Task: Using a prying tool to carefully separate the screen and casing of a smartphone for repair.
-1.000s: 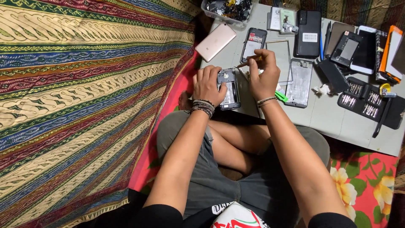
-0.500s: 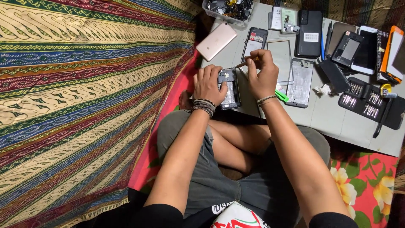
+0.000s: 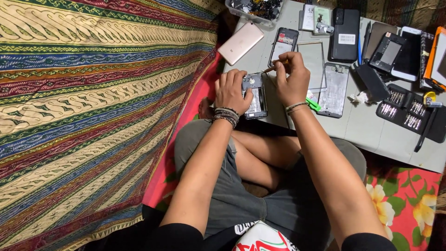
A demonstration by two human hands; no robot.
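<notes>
Nearest the camera, the person sits cross-legged in grey shorts (image 3: 232, 195), both forearms reaching forward over the knees to the near edge of a low grey surface (image 3: 371, 130). The left hand (image 3: 231, 91), beaded bands at its wrist, lies flat over the left side of an opened phone (image 3: 255, 95), fingers spread on its upper end and thumb pressed against its long edge — a closed, steadying grip on the phone, which rests on the surface just at that near edge. The right hand (image 3: 291, 81) sits just to the right of the phone, its grip pinched shut on a thin stick-like tool (image 3: 274, 69); the tool slants left and downward from the fingertips, its tip near the phone's top right corner, though whether it touches cannot be told. So the phone lies under the left grip and just left of and below the right one. Beside the right wrist a small green piece (image 3: 313, 104) lies on the surface, next to a grey phone back plate (image 3: 335, 88). Farther off lie a pink-backed phone (image 3: 240, 42), another opened phone (image 3: 283, 45) and a black phone (image 3: 344, 33); at the right, an open black case of screwdriver bits (image 3: 404, 111). At the far edge stands a clear tub of small parts (image 3: 253, 9). A striped patterned cloth (image 3: 93, 102) fills the left side.
</notes>
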